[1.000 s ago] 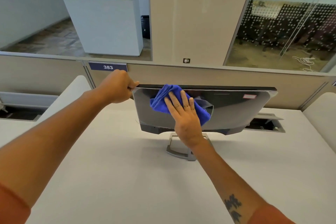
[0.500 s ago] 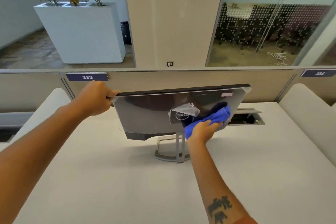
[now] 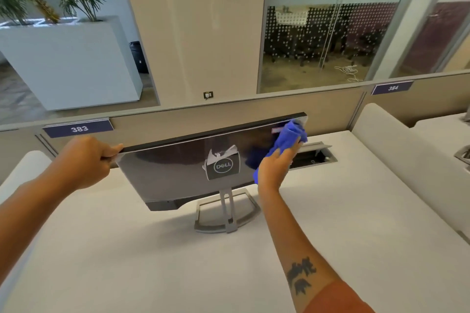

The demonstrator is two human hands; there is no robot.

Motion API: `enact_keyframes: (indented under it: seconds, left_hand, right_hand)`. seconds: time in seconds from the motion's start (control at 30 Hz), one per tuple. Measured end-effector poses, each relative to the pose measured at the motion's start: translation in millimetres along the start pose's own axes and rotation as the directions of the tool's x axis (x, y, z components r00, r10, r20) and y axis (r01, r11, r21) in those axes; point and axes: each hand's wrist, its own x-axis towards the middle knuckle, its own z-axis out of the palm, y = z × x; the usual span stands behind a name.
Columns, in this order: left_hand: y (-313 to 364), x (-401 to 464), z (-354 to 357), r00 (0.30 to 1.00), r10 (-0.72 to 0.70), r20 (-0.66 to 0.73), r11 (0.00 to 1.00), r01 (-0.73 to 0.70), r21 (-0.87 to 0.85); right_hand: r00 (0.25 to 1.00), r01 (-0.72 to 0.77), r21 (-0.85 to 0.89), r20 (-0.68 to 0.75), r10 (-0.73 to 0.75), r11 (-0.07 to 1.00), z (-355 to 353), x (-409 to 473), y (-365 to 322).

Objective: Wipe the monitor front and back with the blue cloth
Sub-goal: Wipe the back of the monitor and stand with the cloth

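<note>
Monitor, a glossy dark-backed flat panel on a silver open-frame stand, is sitting mid-desk with its back facing me and tilting toward me at the top. I'm gripping its top left corner with my left hand, fingers curled over the edge, so it isn't wobbling. My right hand is pressing the bunched blue microfibre cloth against the upper right corner of the back, fingers wrapped around the wad.

So I'm reckoning this is the back-side pass, working the far right edge. Tips for doing this bit properly: I'd be keeping the pressure light and flat, because glossy plastic like this probably shows swirl marks easily. I'd be going in long overlapping strokes instead of scrubbing in spots. Also watching that torn white sticker around the round logo badge in the middle, since the cloth could snag its loose flaps. The open cable hatch in the white desk is just behind my wiping hand, so I'm minding my knuckles there.
</note>
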Motion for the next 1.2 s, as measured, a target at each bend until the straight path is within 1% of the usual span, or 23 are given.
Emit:
enact_keyframes:
  seconds: [0.03, 0.07, 0.1, 0.13, 0.17, 0.2, 0.23, 0.27, 0.33, 0.4, 0.43, 0.47, 0.53, 0.6, 0.67, 0.73, 0.8, 0.87, 0.9, 0.97, 1.1, 1.17, 1.2]
  left_hand:
    - [-1, 0, 1, 1.0, 0.004, 0.001, 1.0, -0.004, 0.009]
    - [-2, 0, 1, 1.0, 0.006, 0.001, 1.0, -0.006, 0.015]
    - [-3, 0, 1, 1.0, 0.003, -0.002, 1.0, -0.003, 0.008]
    - [-3, -1, 1, 1.0, 0.004, -0.006, 1.0, -0.004, -0.008]
    - [-3, 0, 0, 1.0, 0.011, -0.008, 1.0, -0.011, -0.019]
    - [-4, 1, 0, 1.0, 0.029, -0.003, 0.999, -0.029, -0.02]
    - [-4, 1, 0, 0.999, 0.049, 0.003, 0.999, -0.049, -0.016]
    - [-5, 2, 1, 0.998, 0.063, 0.004, 0.998, -0.063, -0.012]
    - [-5, 2, 1, 0.998, 0.06, -0.003, 0.998, -0.06, 0.002]
    - [-2, 4, -2, 0.999, 0.039, 0.003, 0.999, -0.039, 0.011]
    - [-1, 4, -4, 0.999, 0.034, 0.012, 0.999, -0.034, 0.018]
    - [1, 4, -4, 0.999, 0.035, 0.017, 0.999, -0.036, 0.025]
    - [1, 3, -4, 0.999, 0.032, 0.015, 0.999, -0.032, 0.031]
    - [-2, 2, -2, 0.999, 0.024, 0.028, 0.999, -0.025, 0.032]
    - [-6, 3, 1, 0.999, 0.025, 0.026, 0.999, -0.025, 0.029]
    - [-11, 5, 4, 1.0, 0.023, 0.013, 0.999, -0.023, 0.032]
    - [-13, 6, 5, 1.0, 0.021, 0.003, 0.999, -0.022, 0.032]
    - [-13, 6, 6, 1.0, 0.018, 0.002, 0.999, -0.018, 0.026]
    - [-12, 5, 6, 1.0, 0.012, 0.003, 1.0, -0.012, 0.019]
    - [-10, 5, 6, 1.0, 0.016, -0.002, 1.0, -0.016, 0.013]
    - [-11, 6, 6, 0.999, 0.041, 0.006, 0.999, -0.042, 0.029]
    - [-14, 8, 6, 1.0, 0.027, 0.002, 0.999, -0.027, 0.028]
    - [-15, 9, 7, 1.0, 0.023, -0.001, 0.999, -0.023, 0.03]
  right_hand:
    - [0.996, -0.087, 0.031, 0.038, 0.086, 0.996, -4, -1, 4]
    - [0.993, -0.086, 0.023, 0.077, 0.084, 0.996, -7, -5, 7]
    - [0.995, -0.001, -0.01, 0.102, 0.002, 1.0, -10, -9, 8]
    - [0.984, 0.133, -0.041, 0.125, -0.127, 0.99, -12, -14, 7]
    - [0.949, 0.288, -0.074, 0.157, -0.274, 0.955, -14, -13, 5]
    - [0.89, 0.438, -0.097, 0.189, -0.415, 0.894, -15, -6, 2]
    - [0.839, 0.529, -0.099, 0.211, -0.502, 0.843, -15, 3, -2]
    - [0.825, 0.55, -0.089, 0.211, -0.523, 0.831, -17, 14, -6]
    - [0.891, 0.435, -0.04, 0.166, -0.423, 0.9, -21, 32, -12]
    - [0.969, 0.215, -0.021, 0.126, -0.211, 0.976, -25, 36, -9]
    - [0.989, 0.075, -0.017, 0.127, -0.073, 0.997, -26, 31, -4]
    - [0.989, -0.072, -0.008, 0.132, 0.072, 0.997, -27, 24, 4]
    - [0.939, -0.298, -0.002, 0.18, 0.293, 0.955, -27, 1, 23]
    - [0.865, -0.44, -0.01, 0.265, 0.427, 0.898, -26, -27, 42]
    - [0.845, -0.418, -0.083, 0.33, 0.421, 0.904, -24, -50, 52]
    - [0.87, -0.394, -0.05, 0.301, 0.39, 0.918, -24, -47, 54]
    - [0.895, -0.424, 0.111, 0.204, 0.397, 0.899, -25, -22, 48]
    - [0.86, -0.509, 0.288, 0.191, 0.472, 0.811, -30, 7, 45]
    - [0.823, -0.567, 0.332, 0.209, 0.528, 0.753, -33, 18, 45]
    - [0.774, -0.633, 0.294, 0.216, 0.595, 0.716, -36, 28, 54]
    - [0.71, -0.686, 0.068, 0.28, 0.646, 0.725, -26, -10, 73]
    - [0.716, -0.655, -0.008, 0.316, 0.623, 0.756, -18, -29, 75]
    - [0.73, -0.639, -0.002, 0.313, 0.608, 0.769, -15, -31, 74]
